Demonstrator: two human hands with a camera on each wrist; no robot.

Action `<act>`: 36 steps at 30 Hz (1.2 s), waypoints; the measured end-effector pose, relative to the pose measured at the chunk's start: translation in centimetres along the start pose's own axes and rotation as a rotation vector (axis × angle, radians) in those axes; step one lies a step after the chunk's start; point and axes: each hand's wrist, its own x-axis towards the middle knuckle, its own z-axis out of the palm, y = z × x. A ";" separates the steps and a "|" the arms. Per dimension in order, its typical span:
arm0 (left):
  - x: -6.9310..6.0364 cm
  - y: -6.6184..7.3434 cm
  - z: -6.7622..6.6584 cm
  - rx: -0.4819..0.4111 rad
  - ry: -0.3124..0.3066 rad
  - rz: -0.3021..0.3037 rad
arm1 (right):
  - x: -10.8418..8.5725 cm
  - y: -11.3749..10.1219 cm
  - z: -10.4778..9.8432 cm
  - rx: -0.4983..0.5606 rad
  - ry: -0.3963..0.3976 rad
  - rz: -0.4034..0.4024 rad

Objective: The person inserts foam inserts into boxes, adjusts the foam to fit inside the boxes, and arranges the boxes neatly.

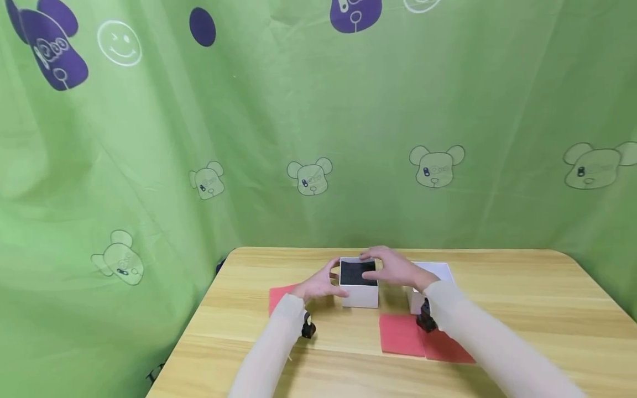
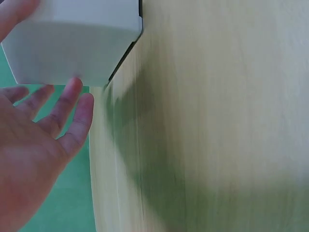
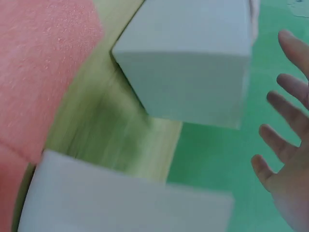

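Observation:
A white box (image 1: 360, 297) with a dark insert (image 1: 357, 272) inside its open top stands on the table. My left hand (image 1: 318, 284) is at the box's left side, thumb toward the front and fingers toward the back; in the left wrist view the hand (image 2: 43, 130) has its fingers spread along the white box (image 2: 72, 53), and contact is hard to tell. Over the box's upper right edge is my right hand (image 1: 395, 268), its fingers extended. The right wrist view has that hand (image 3: 289, 125) with spread fingers, apart from the box (image 3: 188, 82).
A second white box (image 1: 435, 269) stands to the right, partly behind my right wrist. Red sheets (image 1: 402, 335) lie in front of it, and another red sheet (image 1: 278, 296) lies by my left wrist. A green curtain (image 1: 368, 215) hangs behind the wooden table (image 1: 537, 309).

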 end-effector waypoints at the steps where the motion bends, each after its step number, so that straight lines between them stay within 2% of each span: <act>1: -0.1 0.0 0.0 0.006 0.004 -0.005 | -0.6 -0.2 -0.5 0.010 0.007 0.006; 4: -0.6 0.3 -0.1 0.041 0.013 -0.017 | -2.4 -0.5 -1.9 0.019 0.040 0.022; 7: -1.4 0.4 -0.3 0.068 0.015 -0.010 | -4.4 0.1 -3.1 0.007 0.070 0.027; 15: -4.6 0.0 -2.1 0.148 0.005 -0.019 | -9.2 4.1 -5.4 -0.028 0.089 0.073; 18: -6.1 -0.1 -2.9 0.220 0.006 -0.036 | -10.4 5.6 -6.1 -0.028 0.083 0.088; 26: -9.0 -1.2 -5.4 0.455 0.015 -0.012 | -12.3 9.1 -6.7 0.113 0.028 0.159; 32: -10.1 -2.0 -6.5 0.528 0.037 -0.059 | -13.0 11.0 -5.8 0.280 -0.022 0.223; 36: -10.6 -2.5 -6.9 0.561 0.055 -0.079 | -13.2 11.5 -5.3 0.360 -0.032 0.209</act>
